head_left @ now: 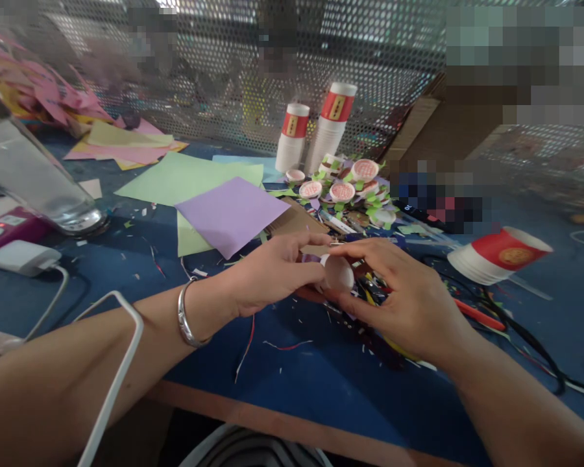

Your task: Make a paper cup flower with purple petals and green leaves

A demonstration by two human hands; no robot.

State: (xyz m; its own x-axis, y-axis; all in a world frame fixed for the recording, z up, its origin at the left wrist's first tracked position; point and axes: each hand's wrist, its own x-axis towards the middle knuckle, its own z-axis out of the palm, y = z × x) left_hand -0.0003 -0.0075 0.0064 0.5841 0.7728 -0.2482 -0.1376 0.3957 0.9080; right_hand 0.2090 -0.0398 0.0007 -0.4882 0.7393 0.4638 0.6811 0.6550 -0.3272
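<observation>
My left hand and my right hand meet above the blue table, both with fingers closed around a small white paper cup held on its side. A silver bangle circles my left wrist. Just beyond my hands lies a pile of finished cup pieces with red-printed round bases and green paper bits. A purple sheet lies on a pale green sheet to the left of that pile.
Two stacks of red-and-white cups stand at the back by a perforated metal screen. Another cup stack lies on its side at right. A glass jar, a white charger with cable, pink and yellow papers and paper scraps surround.
</observation>
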